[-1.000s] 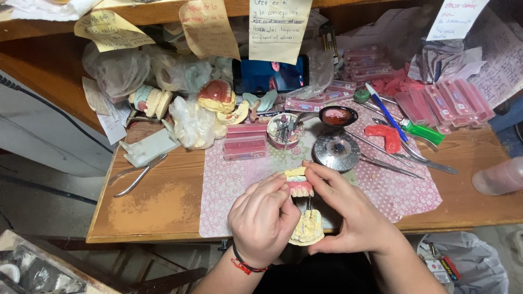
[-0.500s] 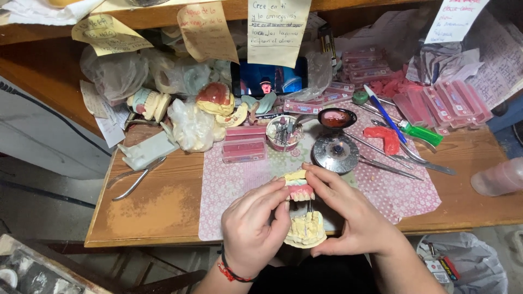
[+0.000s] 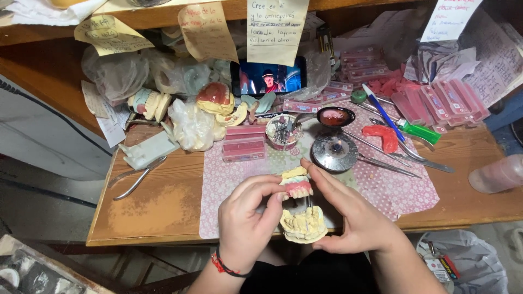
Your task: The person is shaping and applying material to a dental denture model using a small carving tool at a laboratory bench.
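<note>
Two-part yellowish dental cast; pink gums.

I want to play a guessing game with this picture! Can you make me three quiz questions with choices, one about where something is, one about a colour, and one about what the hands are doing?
1. Where does the phone stand?
A. At the back of the table, under a paper note
B. On the floor
C. In the person's lap

2. What colour is the band on the left wrist?
A. Blue
B. Red
C. White

3. What are the two hands doing?
A. Resting flat on the table
B. Holding a pen
C. Holding a set of model teeth between them

Answers:
1 A: the phone leans behind the clutter, below a hanging note.
2 B: the wristband is red.
3 C: the left hand and right hand both grip the model teeth.
</note>
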